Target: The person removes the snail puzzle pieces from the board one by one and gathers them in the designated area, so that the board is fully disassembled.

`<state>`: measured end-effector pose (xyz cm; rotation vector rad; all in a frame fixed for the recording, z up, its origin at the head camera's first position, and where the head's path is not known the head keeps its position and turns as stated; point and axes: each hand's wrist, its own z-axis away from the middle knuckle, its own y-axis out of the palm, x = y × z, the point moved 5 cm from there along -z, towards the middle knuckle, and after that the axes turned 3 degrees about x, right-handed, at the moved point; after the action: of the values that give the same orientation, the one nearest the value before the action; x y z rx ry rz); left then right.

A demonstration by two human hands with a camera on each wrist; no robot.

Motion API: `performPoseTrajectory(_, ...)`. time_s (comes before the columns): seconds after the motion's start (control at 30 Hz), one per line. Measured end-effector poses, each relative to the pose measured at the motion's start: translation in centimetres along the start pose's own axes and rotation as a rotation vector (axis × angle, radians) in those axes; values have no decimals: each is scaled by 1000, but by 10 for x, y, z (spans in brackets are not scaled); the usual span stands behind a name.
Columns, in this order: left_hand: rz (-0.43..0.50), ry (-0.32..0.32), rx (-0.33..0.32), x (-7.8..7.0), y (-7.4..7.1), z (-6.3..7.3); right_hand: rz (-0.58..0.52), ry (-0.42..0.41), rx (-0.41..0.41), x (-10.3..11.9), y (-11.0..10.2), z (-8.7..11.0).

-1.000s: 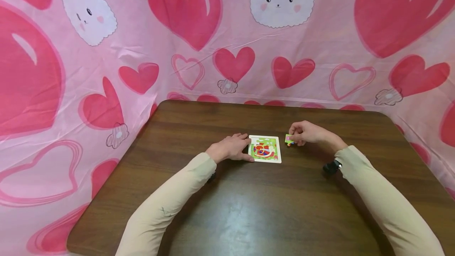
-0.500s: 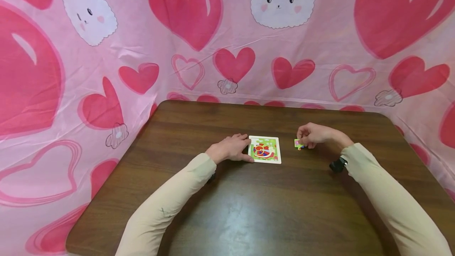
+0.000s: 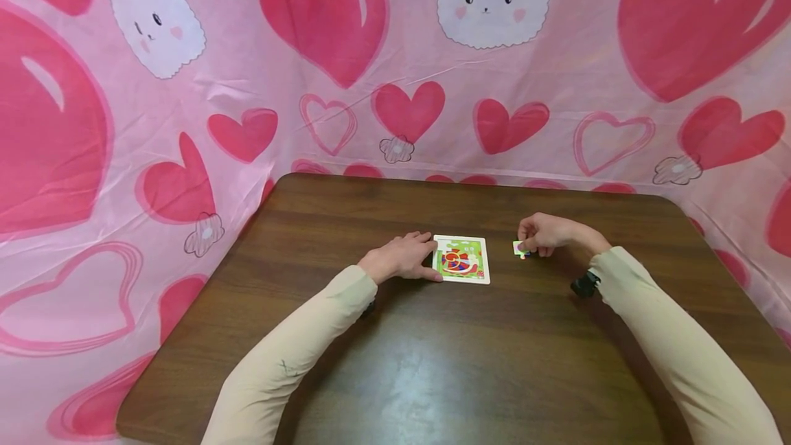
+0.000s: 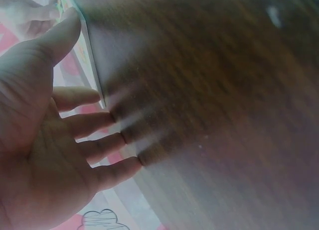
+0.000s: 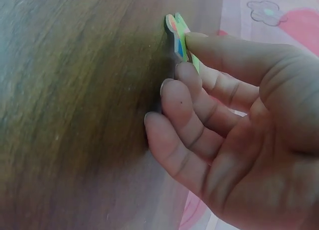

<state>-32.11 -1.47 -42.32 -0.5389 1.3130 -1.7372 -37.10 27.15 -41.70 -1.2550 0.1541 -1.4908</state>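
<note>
A square jigsaw puzzle board [image 3: 460,260] with a white border and a colourful snail picture lies flat on the table. My left hand [image 3: 403,257] rests at its left edge, fingers spread, thumb and forefinger touching the border. In the left wrist view the fingertips [image 4: 130,163] meet the tabletop. To the right of the board my right hand [image 3: 544,233] pinches a small green puzzle piece [image 3: 520,248] between thumb and fingers. From the right wrist the piece [image 5: 180,38] appears tilted close over the wood, with the other fingers curled below it.
The dark wooden table [image 3: 395,356] has rounded corners. A pink cloth [image 3: 346,122] printed with hearts and rabbits hangs behind it and along its sides. A black wrist device [image 3: 583,285] sits at my right cuff.
My right hand has moved a little to the right and nearer with the puzzle piece, away from the board, then almost stopped. The left hand and the board have stayed in place.
</note>
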Motion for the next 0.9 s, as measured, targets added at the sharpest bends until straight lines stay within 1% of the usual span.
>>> performPoseTrajectory(0.27, 5, 1, -3, -1, -1, 0, 25, -2, -8, 1, 1, -1)
performPoseTrajectory(0.37, 5, 1, 0, 0, -1, -1, 34, -25, -10, 6, 2, -1)
performPoseTrajectory(0.47, 10, 4, 1, 0, -1, 0, 41, -45, -31, 14, 3, 0)
performPoseTrajectory(0.6, 18, 8, 0, 0, -1, 0, 30, -66, -57, 24, 6, 0)
performPoseTrajectory(0.77, 14, 6, 4, 0, -1, 0, 4, -115, -61, 32, 11, -1)
performPoseTrajectory(0.9, 13, 5, 4, 0, 0, 0, -2, -117, -82, 36, 15, -3)
